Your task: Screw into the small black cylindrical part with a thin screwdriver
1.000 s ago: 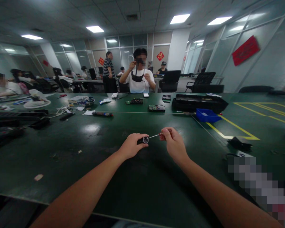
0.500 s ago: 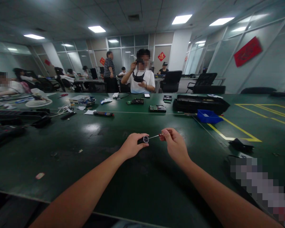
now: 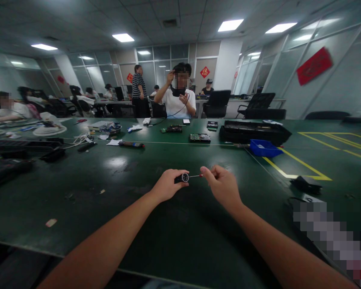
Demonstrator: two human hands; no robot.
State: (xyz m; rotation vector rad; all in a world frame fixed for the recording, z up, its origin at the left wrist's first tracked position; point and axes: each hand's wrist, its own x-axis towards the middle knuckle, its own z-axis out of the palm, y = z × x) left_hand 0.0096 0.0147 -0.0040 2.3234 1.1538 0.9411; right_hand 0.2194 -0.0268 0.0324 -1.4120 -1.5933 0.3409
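My left hand is wrapped round a small black cylinder with a pale ring at its open end, which faces right. My right hand is closed on the red handle of a thin screwdriver. Its metal shaft points left, and the tip reaches the cylinder's ringed end; how far in it goes I cannot tell. Most of the handle is hidden by my fingers. Both hands are just above the green table.
Beyond my hands lie a hard drive, a pen-like tool, a blue bin and a long black case. Cables and parts crowd the left. A black piece lies to the right. A person sits opposite.
My right hand has turned about the screwdriver and dropped slightly, so the shaft is nearer level and less handle shows. My left hand stays put. The person opposite has raised a dark headset-like object.
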